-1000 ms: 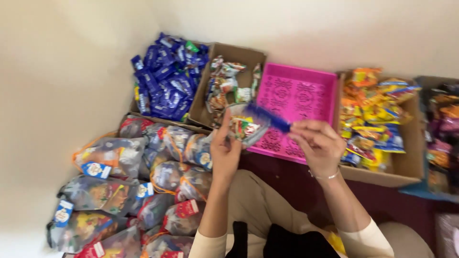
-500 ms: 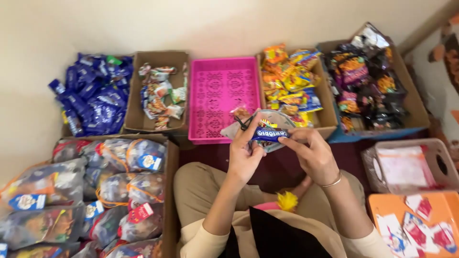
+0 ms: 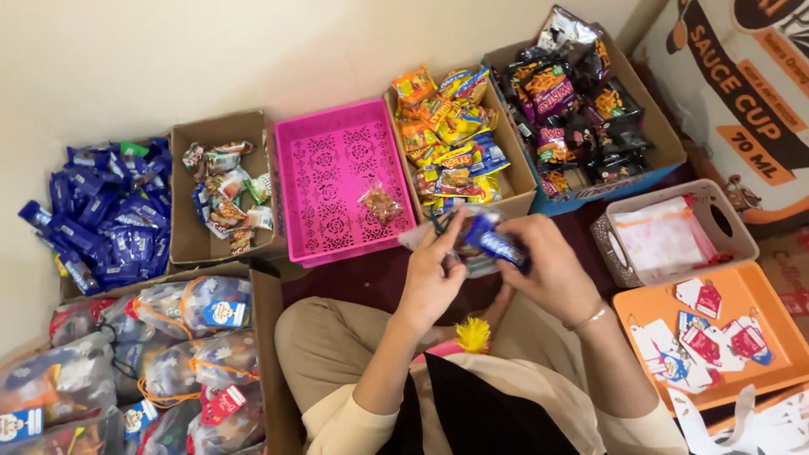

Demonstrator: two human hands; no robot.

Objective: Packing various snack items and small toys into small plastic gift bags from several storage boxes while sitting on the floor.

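A blue snack packet (image 3: pixel 497 245) is grasped by the right hand (image 3: pixel 552 274), while a clear plastic bag (image 3: pixel 472 244) beneath it is pinched by the fingers of the left hand (image 3: pixel 431 278); both are held just in front of the pink plastic tray (image 3: pixel 337 181), above the lap. A small bag of nuts (image 3: pixel 381 205) lies in that tray. A cardboard box of yellow snack packets (image 3: pixel 455 135) is seen just beyond the hands, and an orange tray of tags (image 3: pixel 716 337) to the right.

A home floor serving as a small packing spot: cardboard boxes (image 3: pixel 221 244) of wrapped snacks line the plain far wall (image 3: pixel 253 50), filled gift pouches (image 3: pixel 168 354) near left, tag tray (image 3: pixel 758 312) right.
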